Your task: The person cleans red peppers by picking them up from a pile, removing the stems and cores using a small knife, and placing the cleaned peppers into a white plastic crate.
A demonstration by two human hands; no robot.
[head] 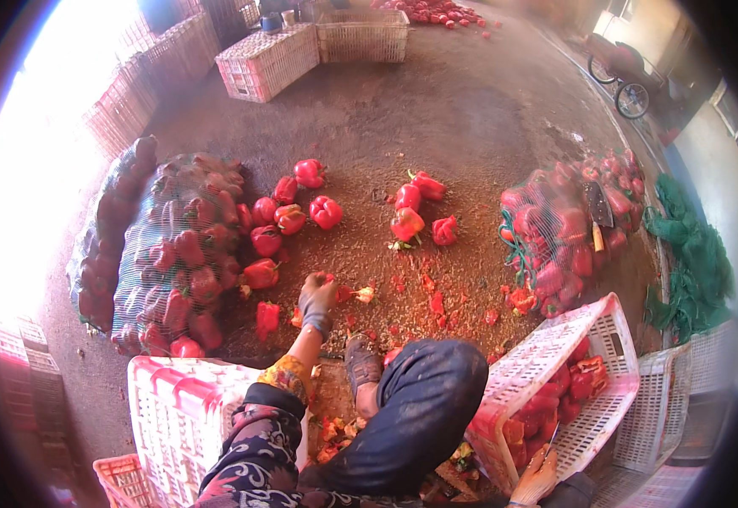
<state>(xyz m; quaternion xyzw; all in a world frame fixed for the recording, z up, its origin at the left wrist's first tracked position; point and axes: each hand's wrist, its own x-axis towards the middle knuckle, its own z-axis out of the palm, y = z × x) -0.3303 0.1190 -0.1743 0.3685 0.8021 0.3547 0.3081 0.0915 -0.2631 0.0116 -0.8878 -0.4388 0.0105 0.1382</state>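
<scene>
My left hand [318, 297], in a greyish glove, reaches over the littered floor with its fingers curled. Bits of red show at its fingertips, but I cannot tell whether it grips them. Just right of it lies a pepper core [364, 294] with pale flesh. At the lower right, my right hand [536, 476] holds a knife [554, 435], its thin blade pointing up. That hand is at the rim of a tilted white plastic crate [556, 355], which contains cut red peppers [543, 406]. Several whole red bell peppers [261, 274] lie left of and beyond my left hand.
Mesh sacks of peppers stand left [178, 254] and right [559, 235]; a cleaver [597, 213] rests on the right one. Green netting [693, 254] lies beside it. A white crate [185, 406] is under my left arm. Crates [267, 63] and a wheeled cart [623, 73] stand farther off.
</scene>
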